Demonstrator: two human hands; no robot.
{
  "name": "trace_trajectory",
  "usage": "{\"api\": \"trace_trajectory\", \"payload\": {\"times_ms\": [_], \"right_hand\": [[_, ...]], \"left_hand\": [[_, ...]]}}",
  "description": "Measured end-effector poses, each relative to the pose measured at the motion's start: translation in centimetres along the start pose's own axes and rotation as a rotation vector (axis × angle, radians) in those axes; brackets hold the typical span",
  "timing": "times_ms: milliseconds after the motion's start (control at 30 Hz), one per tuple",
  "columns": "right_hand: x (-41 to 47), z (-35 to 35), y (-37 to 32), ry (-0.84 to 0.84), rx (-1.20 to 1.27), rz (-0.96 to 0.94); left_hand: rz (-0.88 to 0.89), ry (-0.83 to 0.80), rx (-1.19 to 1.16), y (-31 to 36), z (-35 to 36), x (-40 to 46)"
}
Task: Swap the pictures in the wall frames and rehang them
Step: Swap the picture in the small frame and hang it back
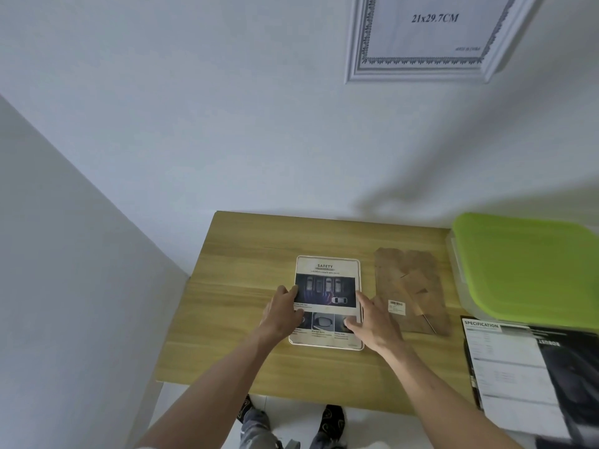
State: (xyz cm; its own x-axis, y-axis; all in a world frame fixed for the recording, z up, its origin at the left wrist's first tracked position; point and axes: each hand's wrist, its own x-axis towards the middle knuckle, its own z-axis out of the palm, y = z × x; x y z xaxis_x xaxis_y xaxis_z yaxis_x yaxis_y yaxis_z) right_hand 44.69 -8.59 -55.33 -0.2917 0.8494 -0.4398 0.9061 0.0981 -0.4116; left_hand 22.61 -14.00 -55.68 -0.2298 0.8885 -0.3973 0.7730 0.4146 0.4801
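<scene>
- Lying flat on the wooden table (233, 319), near its middle, is a small white frame (326, 346) with a printed picture (327, 286) in it, headed "SAFETY" above a dark photo of cars seen from overhead.
- The left hand (281, 314) rests on the frame's left edge, its fingers loosely bent over the rim and onto the picture; I cannot tell whether it pinches the edge or only lies on it.
- The right hand (372, 322) lies on the frame's right edge, fingers fairly straight and spread, fingertips pressing on the lower right part of the picture.
- Both forearms reach in from the near side of the table.
- Just to the right of the frame lies a brown backing board (411, 280), flat on the table, with a small white barcode sticker (397, 307) and a thin stand strip on it.
- A larger white ornate frame (418, 72) hangs on the wall above, tilted in this view, holding a sheet printed "21x29.7CM".
- At the table's right end sits a clear box with a green lid (525, 270).
- In front of that box, a black-and-white sheet headed "SPECIFICATION" (505, 361) overhangs the table's near right corner.
- Beneath the table's near edge I see the person's dark patterned shoes (332, 421) on a white floor.
</scene>
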Motion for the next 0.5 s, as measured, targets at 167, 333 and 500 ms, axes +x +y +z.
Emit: {"api": "trace_trajectory", "payload": {"times_ms": [167, 333, 500], "right_hand": [[-0.01, -0.09, -0.03, 0.002, -0.002, -0.021], [0.14, -0.13, -0.14, 0.003, 0.015, -0.016], [0.22, -0.18, -0.07, -0.002, 0.026, -0.017]], "left_hand": [[0.031, -0.041, 0.036, -0.30, 0.18, 0.19], [0.043, -0.034, 0.028, -0.31, 0.09, 0.51], [0.045, -0.025, 0.002, -0.59, 0.18, 0.58]]}}
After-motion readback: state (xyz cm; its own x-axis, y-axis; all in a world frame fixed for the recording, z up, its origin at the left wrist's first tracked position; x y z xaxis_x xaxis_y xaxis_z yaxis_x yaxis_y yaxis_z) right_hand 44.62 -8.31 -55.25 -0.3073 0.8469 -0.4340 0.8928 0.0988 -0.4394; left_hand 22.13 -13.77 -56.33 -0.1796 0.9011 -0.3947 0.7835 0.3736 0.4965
